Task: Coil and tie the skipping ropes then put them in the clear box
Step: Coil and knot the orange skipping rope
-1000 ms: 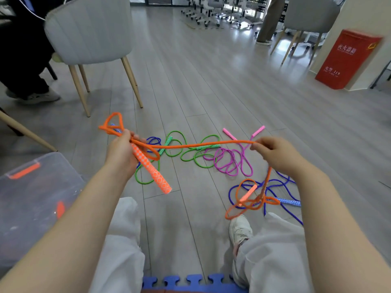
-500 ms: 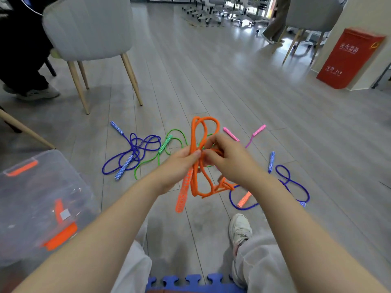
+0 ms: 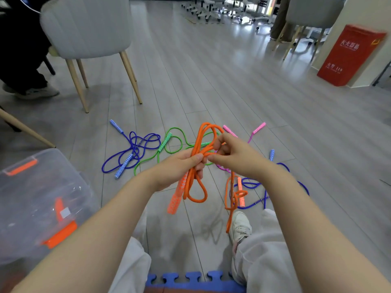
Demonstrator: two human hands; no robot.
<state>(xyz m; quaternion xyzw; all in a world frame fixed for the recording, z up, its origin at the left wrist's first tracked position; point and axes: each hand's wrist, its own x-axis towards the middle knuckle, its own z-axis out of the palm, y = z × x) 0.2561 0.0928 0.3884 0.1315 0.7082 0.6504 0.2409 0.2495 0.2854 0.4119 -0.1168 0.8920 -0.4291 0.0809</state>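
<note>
Coiling of the orange rope (image 3: 195, 166) was under way, held above the floor (image 3: 232, 85). The left hand (image 3: 179, 168) gripped the gathered loops; the right hand (image 3: 234, 157) pinched a strand beside them. No tie was evident. Blue (image 3: 135, 151), green (image 3: 169, 144) and pink (image 3: 257, 130) ropes lay loose on the floor. The box (image 3: 42, 199), at the left edge, held no rope that could be discerned.

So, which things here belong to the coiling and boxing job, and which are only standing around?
For the job:
- orange rope, gripped by the left hand and the right hand
- blue rope, green rope, pink rope, second blue rope on the floor
- clear box

Just lying about:
- grey chair
- red cabinet
- blue foam mat
</note>
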